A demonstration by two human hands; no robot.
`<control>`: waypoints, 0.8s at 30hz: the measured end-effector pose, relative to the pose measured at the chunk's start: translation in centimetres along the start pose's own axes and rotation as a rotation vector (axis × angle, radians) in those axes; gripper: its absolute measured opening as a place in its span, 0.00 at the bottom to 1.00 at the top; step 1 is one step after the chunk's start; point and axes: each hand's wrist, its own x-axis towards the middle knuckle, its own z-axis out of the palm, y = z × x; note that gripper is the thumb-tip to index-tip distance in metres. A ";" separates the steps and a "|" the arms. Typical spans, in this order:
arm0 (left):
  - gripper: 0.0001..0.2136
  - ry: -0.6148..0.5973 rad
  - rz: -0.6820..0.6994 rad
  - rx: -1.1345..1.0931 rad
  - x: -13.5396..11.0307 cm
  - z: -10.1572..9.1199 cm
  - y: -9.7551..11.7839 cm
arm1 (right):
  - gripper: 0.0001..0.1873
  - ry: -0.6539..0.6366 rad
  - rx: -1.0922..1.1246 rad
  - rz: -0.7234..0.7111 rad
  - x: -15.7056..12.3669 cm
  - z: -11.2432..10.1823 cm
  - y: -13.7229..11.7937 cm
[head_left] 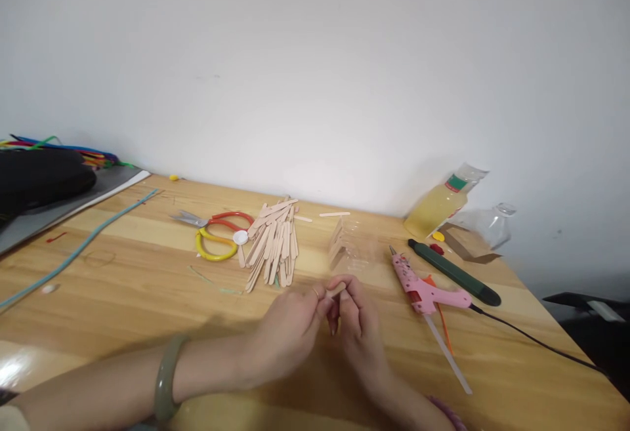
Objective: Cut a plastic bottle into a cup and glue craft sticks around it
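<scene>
Between my two hands is a wooden craft stick (336, 290), with only a short length of it showing. My left hand (294, 327), with a greenish bangle on its wrist, pinches one end. My right hand (358, 326) grips the other end between thumb and fingers. The rest of the stick is hidden by my fingers. Just beyond my left hand lies a loose pile of craft sticks (273, 244). A clear plastic tray (352, 247) sits behind my right hand. Off to the right, a pink glue gun (418, 287) lies on its side with a glue stick (447, 355) poking out.
Scissors (221, 234) with red and yellow handles lie left of the pile. A blue pipe cleaner (81, 247) stretches across the left. At the right are a dark green pen-shaped tool (455, 272), a bottle of yellow liquid (436, 205) and the glue gun's cord (541, 336).
</scene>
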 end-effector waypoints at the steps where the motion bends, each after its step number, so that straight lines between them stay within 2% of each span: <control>1: 0.17 0.010 -0.001 -0.002 0.0 0.2 -0.1 | 0.07 0.022 -0.003 -0.007 0.0 0.1 0.3; 7: 0.17 0.070 -0.014 -0.134 0.1 0.5 -0.2 | 0.07 0.078 -0.006 -0.041 0.1 0.6 0.9; 12: 0.14 0.049 -0.032 -0.383 0.9 -0.9 0.2 | 0.06 0.132 0.050 -0.080 0.6 0.5 0.2; 14: 0.10 0.129 -0.102 -0.535 1.4 -1.7 0.0 | 0.07 0.173 0.079 -0.101 0.7 0.2 0.0; 16: 0.12 0.246 -0.195 -0.690 1.8 -2.4 -0.3 | 0.08 0.188 0.088 -0.105 0.7 -0.2 -0.1; 19: 0.15 0.341 -0.243 -0.844 2.1 -3.2 -0.5 | 0.08 0.124 0.006 -0.081 0.6 -0.7 0.0; 24: 0.12 0.295 -0.236 -0.802 1.7 -3.4 -0.1 | 0.13 -0.083 -0.290 -0.048 0.6 -0.8 -0.2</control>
